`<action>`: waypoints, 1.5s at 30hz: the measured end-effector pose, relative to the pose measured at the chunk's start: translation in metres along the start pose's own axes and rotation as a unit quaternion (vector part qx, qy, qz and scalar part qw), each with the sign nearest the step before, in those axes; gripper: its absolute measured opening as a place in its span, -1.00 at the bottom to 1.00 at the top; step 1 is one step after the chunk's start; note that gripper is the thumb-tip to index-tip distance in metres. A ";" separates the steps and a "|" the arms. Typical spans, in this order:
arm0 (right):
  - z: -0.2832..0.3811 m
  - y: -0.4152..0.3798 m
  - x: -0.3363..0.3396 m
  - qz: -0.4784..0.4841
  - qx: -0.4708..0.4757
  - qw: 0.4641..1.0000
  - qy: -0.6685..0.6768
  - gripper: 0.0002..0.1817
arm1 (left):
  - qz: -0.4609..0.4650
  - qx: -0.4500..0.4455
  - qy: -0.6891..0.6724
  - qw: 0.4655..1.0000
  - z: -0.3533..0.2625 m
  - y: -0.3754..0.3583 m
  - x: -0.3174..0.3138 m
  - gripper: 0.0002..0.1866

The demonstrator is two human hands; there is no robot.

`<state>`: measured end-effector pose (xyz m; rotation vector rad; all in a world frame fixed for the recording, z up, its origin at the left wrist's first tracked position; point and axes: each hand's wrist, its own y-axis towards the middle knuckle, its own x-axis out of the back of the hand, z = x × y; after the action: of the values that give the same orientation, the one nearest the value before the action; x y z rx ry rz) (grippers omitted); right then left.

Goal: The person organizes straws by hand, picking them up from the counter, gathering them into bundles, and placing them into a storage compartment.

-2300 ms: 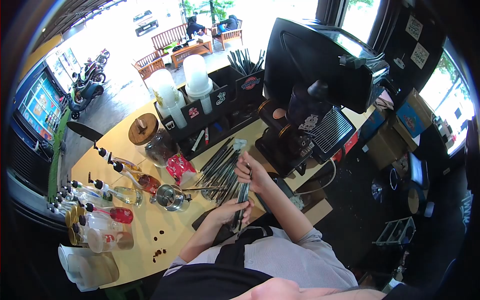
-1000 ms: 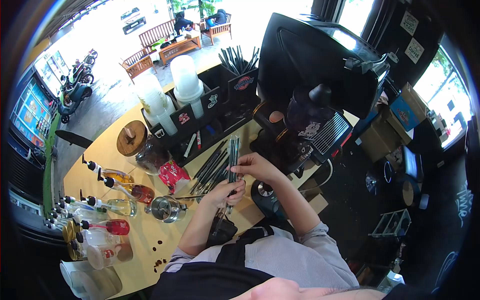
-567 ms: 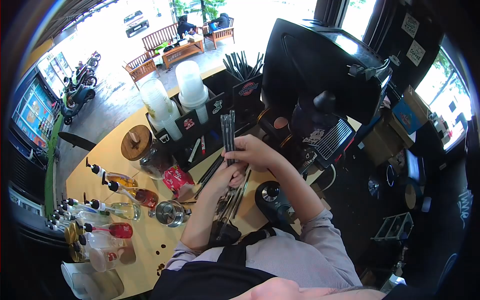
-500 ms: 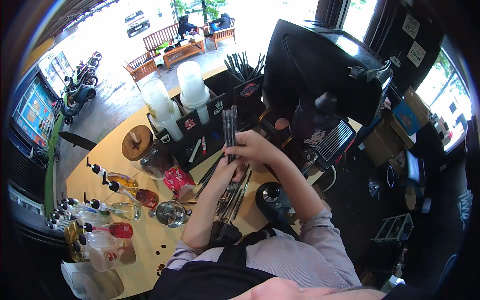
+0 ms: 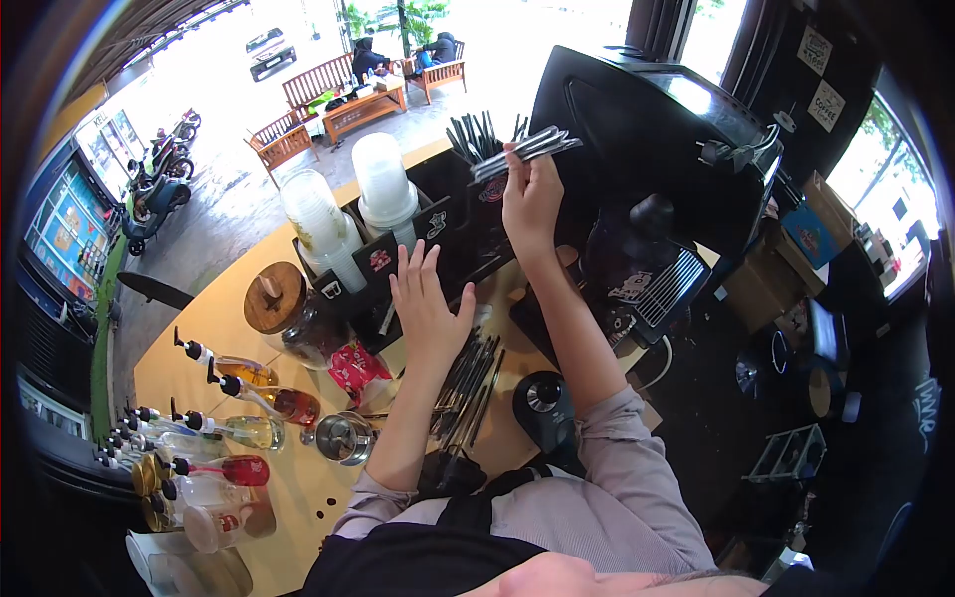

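Note:
My right hand (image 5: 534, 204) grips a small bundle of wrapped black straws (image 5: 542, 149), tilted sideways. It is raised beside the straw compartment of a black organizer (image 5: 428, 227), where more black straws (image 5: 476, 134) stand upright. My left hand (image 5: 430, 308) hangs open with fingers spread in front of the organizer, holding nothing. Below it, a loose pile of black straws (image 5: 466, 393) lies on the wooden counter (image 5: 214, 318). Stacked clear plastic cups (image 5: 383, 179) stand in the organizer's other compartments.
Left of the pile are a red packet (image 5: 356, 373), a metal cup (image 5: 343, 438) and a wooden-lidded jar (image 5: 276, 298). Several pump bottles (image 5: 288, 403) line the left edge. A black coffee machine (image 5: 647, 149) stands at right, and a dark round-topped device (image 5: 543, 393) sits near my body.
My right hand has moved up and away with the bundle, which has turned from upright to sideways. My left hand has let go of the bundle and opened.

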<state>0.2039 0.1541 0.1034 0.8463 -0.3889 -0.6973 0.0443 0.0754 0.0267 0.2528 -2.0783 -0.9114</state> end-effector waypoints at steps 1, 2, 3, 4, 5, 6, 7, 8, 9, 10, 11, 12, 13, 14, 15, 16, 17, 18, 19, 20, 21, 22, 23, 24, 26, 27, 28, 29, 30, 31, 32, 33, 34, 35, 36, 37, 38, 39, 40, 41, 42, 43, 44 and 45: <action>-0.007 0.003 -0.006 -0.043 0.059 0.997 -0.028 -0.90 | -0.001 -0.001 0.000 1.000 0.001 0.000 -0.002 -0.34; -0.013 0.004 -0.011 -0.054 0.071 0.995 -0.039 -0.89 | 0.011 -0.003 -0.005 1.000 0.002 -0.001 -0.004 -0.32; -0.019 0.006 -0.017 -0.055 0.072 0.995 -0.038 -0.89 | 0.023 -0.004 -0.010 1.000 0.003 -0.002 -0.006 -0.30; -0.027 0.007 -0.023 -0.063 0.086 0.993 -0.043 -0.91 | 0.021 -0.006 -0.010 1.000 0.004 -0.002 -0.008 -0.30; -0.034 0.008 -0.028 -0.070 0.103 0.991 -0.048 -0.92 | 0.027 -0.008 -0.016 0.999 0.004 -0.003 -0.008 -0.30; -0.043 0.007 -0.034 -0.056 0.087 0.991 -0.088 -0.89 | 0.032 -0.010 -0.023 0.999 0.004 -0.003 -0.009 -0.30; -0.054 0.005 -0.041 -0.058 0.091 0.990 -0.086 -0.89 | 0.028 -0.012 -0.022 0.999 0.005 -0.003 -0.010 -0.30; -0.064 0.003 -0.047 -0.026 0.057 0.987 -0.149 -0.85 | 0.030 -0.016 -0.021 0.999 0.005 -0.003 -0.010 -0.30; -0.063 0.005 -0.050 0.006 0.021 0.977 -0.211 -0.81 | 0.034 -0.019 -0.019 0.999 0.006 -0.004 -0.011 -0.31; -0.062 0.003 -0.054 0.023 -0.008 0.957 -0.289 -0.74 | 0.038 -0.020 -0.021 0.999 0.006 -0.005 -0.011 -0.31; -0.062 0.002 -0.055 0.021 -0.007 0.957 -0.288 -0.74 | 0.036 -0.022 -0.021 0.999 0.006 -0.005 -0.011 -0.31; -0.062 0.001 -0.055 0.042 -0.015 0.943 -0.329 -0.73 | 0.041 -0.019 -0.026 0.999 0.006 -0.006 -0.011 -0.32; -0.061 0.001 -0.056 0.063 -0.024 0.927 -0.368 -0.72 | 0.046 -0.015 -0.030 0.998 0.006 -0.007 -0.011 -0.32; -0.061 0.002 -0.058 0.064 -0.023 0.928 -0.367 -0.72 | 0.045 -0.015 -0.030 0.998 0.007 -0.009 -0.011 -0.32; -0.065 0.001 -0.060 0.070 -0.021 0.921 -0.383 -0.71 | 0.047 -0.012 -0.029 0.998 0.008 -0.010 -0.012 -0.32; -0.070 -0.001 -0.062 0.077 -0.020 0.914 -0.398 -0.70 | 0.049 -0.009 -0.029 0.998 0.009 -0.012 -0.013 -0.33; -0.074 -0.003 -0.064 0.078 -0.019 0.914 -0.398 -0.70 | 0.049 -0.008 -0.029 0.998 0.010 -0.014 -0.014 -0.33; -0.077 -0.005 -0.065 0.103 -0.029 0.906 -0.409 -0.69 | 0.054 -0.007 -0.029 0.998 0.010 -0.017 -0.015 -0.33; -0.081 -0.007 -0.066 0.129 -0.038 0.898 -0.419 -0.68 | 0.058 -0.005 -0.029 0.998 0.011 -0.019 -0.016 -0.33; -0.084 -0.008 -0.067 0.130 -0.037 0.898 -0.419 -0.68 | 0.057 -0.004 -0.028 0.998 0.013 -0.021 -0.017 -0.33; -0.085 -0.007 -0.066 0.137 -0.035 0.894 -0.424 -0.67 | 0.059 -0.006 -0.027 0.998 0.014 -0.024 -0.017 -0.32; -0.085 -0.007 -0.067 0.145 -0.034 0.890 -0.430 -0.66 | 0.061 -0.008 -0.025 0.998 0.016 -0.026 -0.018 -0.32; -0.085 -0.009 -0.068 0.147 -0.033 0.890 -0.430 -0.66 | 0.061 -0.006 -0.024 0.998 0.017 -0.028 -0.019 -0.32; -0.084 -0.010 -0.069 0.151 -0.052 0.893 -0.421 -0.63 | 0.061 -0.005 -0.024 0.998 0.019 -0.030 -0.019 -0.31; -0.081 -0.013 -0.067 0.156 -0.069 0.896 -0.411 -0.55 | 0.059 -0.004 -0.023 0.998 0.021 -0.033 -0.019 -0.29; -0.074 -0.015 -0.064 0.133 -0.060 0.917 -0.371 -0.47 | 0.060 0.007 -0.024 0.998 0.022 -0.034 -0.019 -0.27; -0.068 -0.018 -0.061 0.111 -0.050 0.936 -0.331 -0.37 | 0.060 0.019 -0.026 0.998 0.023 -0.034 -0.018 -0.26; -0.061 -0.022 -0.057 0.112 -0.049 0.936 -0.329 -0.37 | 0.060 0.021 -0.025 0.998 0.023 -0.034 -0.017 -0.26; -0.046 -0.027 -0.051 0.117 -0.035 0.946 -0.300 -0.34 | 0.058 0.024 -0.026 0.998 0.023 -0.034 -0.015 -0.24; -0.037 -0.034 -0.045 0.122 -0.022 0.955 -0.271 -0.30 | 0.058 0.028 -0.029 0.998 0.023 -0.034 -0.014 -0.23; -0.033 -0.043 -0.041 0.116 0.024 0.961 -0.251 -0.30 | 0.059 0.029 -0.029 0.997 0.023 -0.034 -0.014 -0.23; -0.024 -0.054 -0.033 0.117 0.022 0.961 -0.251 -0.30 | 0.060 0.032 -0.023 0.997 0.023 -0.035 -0.014 -0.22; -0.010 -0.063 -0.024 0.146 0.041 0.963 -0.223 -0.29 | 0.062 0.035 -0.017 0.997 0.024 -0.037 -0.013 -0.22; -0.001 -0.074 -0.016 0.174 0.061 0.963 -0.195 -0.28 | 0.064 0.036 -0.017 0.997 0.024 -0.040 -0.013 -0.22; 0.001 -0.086 -0.010 0.191 0.079 0.961 -0.182 -0.29 | 0.066 0.031 -0.011 0.997 0.024 -0.043 -0.012 -0.21; 0.002 -0.098 -0.003 0.192 0.078 0.961 -0.182 -0.29 | 0.066 0.026 -0.005 0.997 0.025 -0.046 -0.011 -0.20; 0.003 -0.110 0.005 0.231 0.073 0.955 -0.174 -0.29 | 0.068 0.027 -0.005 0.997 0.025 -0.050 -0.009 -0.20; 0.004 -0.123 0.013 0.268 0.067 0.946 -0.166 -0.30 | 0.079 0.022 -0.002 0.997 0.024 -0.055 -0.005 -0.22; 0.007 -0.134 0.022 0.302 0.048 0.938 -0.163 -0.33 | 0.089 0.016 0.000 0.996 0.024 -0.061 -0.002 -0.23; 0.006 -0.146 0.030 0.302 0.047 0.938 -0.162 -0.33 | 0.090 0.016 0.001 0.996 0.026 -0.069 0.001 -0.23; 0.002 -0.159 0.037 0.340 0.049 0.928 -0.147 -0.36 | 0.113 0.028 0.011 0.993 0.030 -0.078 0.002 -0.25; -0.002 -0.172 0.043 0.377 0.051 0.915 -0.133 -0.40 | 0.137 0.039 0.021 0.990 0.034 -0.088 0.003 -0.26; -0.005 -0.186 0.048 0.377 0.050 0.915 -0.133 -0.40 | 0.153 0.055 0.018 0.986 0.035 -0.098 0.006 -0.28; -0.009 -0.200 0.054 0.447 0.032 0.887 -0.113 -0.43 | 0.156 0.056 0.017 0.986 0.038 -0.108 0.006 -0.28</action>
<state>0.1666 0.0288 -0.0576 0.5509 -0.9384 0.0897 -0.0027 0.0146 -0.0586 -0.0003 -2.0655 -0.5989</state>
